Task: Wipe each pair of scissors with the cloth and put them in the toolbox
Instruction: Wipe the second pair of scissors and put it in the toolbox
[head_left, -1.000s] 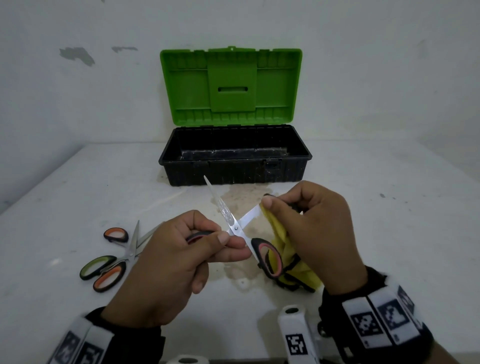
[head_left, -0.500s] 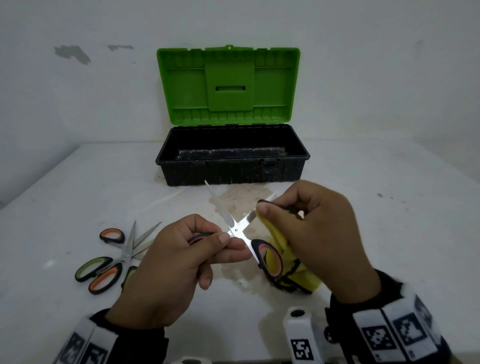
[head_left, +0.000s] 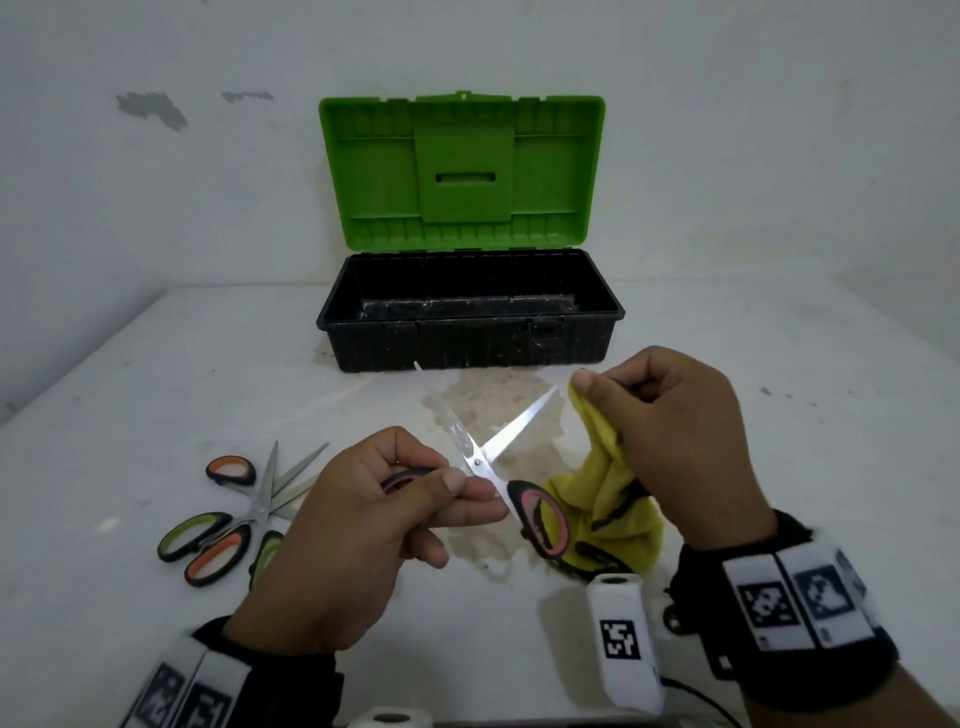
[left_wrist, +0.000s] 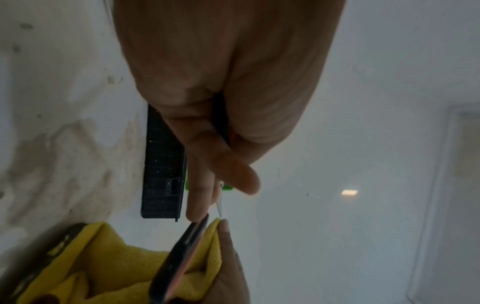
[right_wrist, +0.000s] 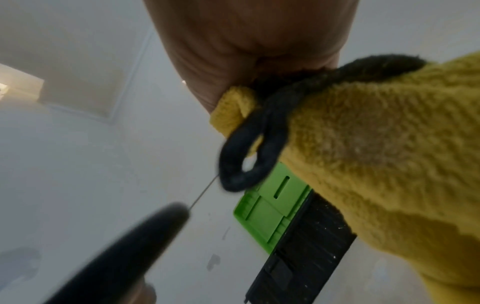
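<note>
While the toolbox (head_left: 470, 332) sits open at the centre top of the frame, green lid (head_left: 462, 171) standing upright against the wall, its black tray shows nothing inside that can be made out. At lower left on the white table (head_left: 779, 415), a loose heap of scissors (head_left: 234, 514) with orange and green handles lies crossed over one another, well apart from the box. A brownish stain (head_left: 493, 410) marks the table just in front of the toolbox.

Centre frame now: the left hand (head_left: 353, 530) has its grip curled tight round one handle of the pink-handled scissors (head_left: 483, 457), thumb pressing on top, blades spread wide in an X above the table. The other handle loop hangs free at lower right of the pivot. The right hand (head_left: 675, 441) pinches the yellow cloth (head_left: 608, 499) between thumb and curled fingers, right beside the tip of the right-pointing blade; whether cloth and tip touch is hard to tell. The cloth's black-edged tail drapes down behind that free handle.
</note>
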